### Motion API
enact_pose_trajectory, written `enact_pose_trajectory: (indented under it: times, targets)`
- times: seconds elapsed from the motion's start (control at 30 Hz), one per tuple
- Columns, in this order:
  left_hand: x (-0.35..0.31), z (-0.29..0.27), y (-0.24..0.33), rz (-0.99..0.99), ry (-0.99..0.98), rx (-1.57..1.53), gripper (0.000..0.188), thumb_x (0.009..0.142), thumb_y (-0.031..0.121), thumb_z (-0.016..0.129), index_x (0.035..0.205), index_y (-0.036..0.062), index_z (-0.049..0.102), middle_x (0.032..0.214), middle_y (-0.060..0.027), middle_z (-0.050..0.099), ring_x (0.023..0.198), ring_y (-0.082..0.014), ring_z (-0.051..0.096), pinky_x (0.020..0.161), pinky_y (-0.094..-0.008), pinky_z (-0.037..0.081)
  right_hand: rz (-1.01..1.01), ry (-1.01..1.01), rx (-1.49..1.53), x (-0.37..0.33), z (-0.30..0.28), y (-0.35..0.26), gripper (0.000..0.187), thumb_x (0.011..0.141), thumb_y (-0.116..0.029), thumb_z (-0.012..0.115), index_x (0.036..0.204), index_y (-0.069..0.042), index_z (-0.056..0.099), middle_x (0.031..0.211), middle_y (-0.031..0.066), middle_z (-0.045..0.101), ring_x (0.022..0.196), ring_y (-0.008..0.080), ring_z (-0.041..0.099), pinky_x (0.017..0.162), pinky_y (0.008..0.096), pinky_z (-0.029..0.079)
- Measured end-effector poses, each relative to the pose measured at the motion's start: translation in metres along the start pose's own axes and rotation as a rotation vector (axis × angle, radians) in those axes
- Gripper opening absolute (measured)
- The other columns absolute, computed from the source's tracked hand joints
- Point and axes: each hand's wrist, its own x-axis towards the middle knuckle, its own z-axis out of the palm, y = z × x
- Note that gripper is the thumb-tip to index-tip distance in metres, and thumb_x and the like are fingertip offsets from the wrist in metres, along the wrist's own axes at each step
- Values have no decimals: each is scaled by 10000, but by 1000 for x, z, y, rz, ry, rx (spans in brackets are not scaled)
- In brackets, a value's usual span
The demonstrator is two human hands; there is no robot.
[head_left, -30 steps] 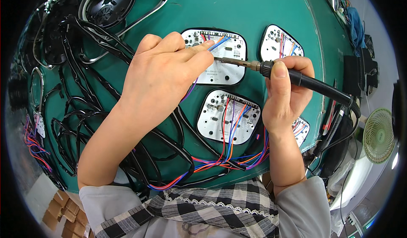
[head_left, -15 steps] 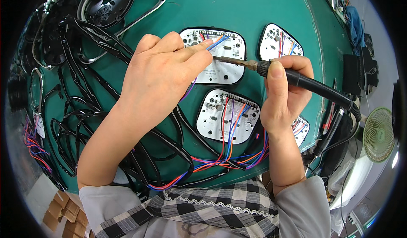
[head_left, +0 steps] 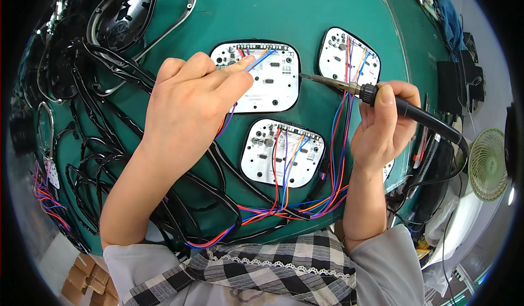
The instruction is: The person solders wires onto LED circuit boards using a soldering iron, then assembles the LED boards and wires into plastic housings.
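My left hand (head_left: 196, 96) lies over the left side of a white circuit board (head_left: 275, 93) with a dark rim. Its thumb and forefinger are pinched on coloured wires (head_left: 263, 56), blue and orange among them, that run to the board's top edge. The wires' lower part is hidden under the hand. In my right hand (head_left: 385, 120) is a soldering iron (head_left: 345, 86) with a black handle, held like a pen. Its tip points left, near the board's right edge and apart from the wire joints.
A second wired board (head_left: 254, 161) lies nearer me, a third (head_left: 333, 60) at the right. Black-sleeved cables (head_left: 109, 126) tangle at the left below black mirror housings (head_left: 123, 25). Loose coloured wires (head_left: 262, 213) cross the green mat's near edge. A small green fan (head_left: 487, 164) stands far right.
The soldering iron has drawn away to the right from beside my left fingertips. My left hand keeps its pinch on the wires. The whole view has shifted slightly.
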Motion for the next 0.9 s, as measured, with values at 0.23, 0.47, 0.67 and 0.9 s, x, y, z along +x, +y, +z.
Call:
enact_pose_trajectory:
  times: [0.23,0.47,0.67,0.9]
  targets:
    - [2,0,1,14,-5,17,106,728,115,635,819,146,590,872,60,688,734,-107,498,663,-275,340,8,-86,24,0,3,0,106,911,-98,567,908,-22,493,676,9,493,498,29,356,455,180,273]
    - [2,0,-1,40,8,25,101,725,117,638,802,143,579,903,70,691,731,-106,499,662,-271,340,45,-62,37,-1,8,-6,117,905,-89,599,897,-13,511,686,-15,510,585,26,416,513,179,303]
    - [2,1,2,33,-3,35,103,721,110,641,794,139,574,966,61,700,723,-106,494,658,-271,344,29,-98,31,-2,9,-9,111,906,-71,593,912,-10,501,697,-7,522,580,24,423,510,176,311]
    - [1,1,0,40,-3,32,108,722,94,642,790,125,564,1017,36,698,674,-107,490,620,-264,349,27,-116,29,-3,10,-10,109,907,-75,586,916,-13,496,706,-4,521,591,26,435,510,177,318]
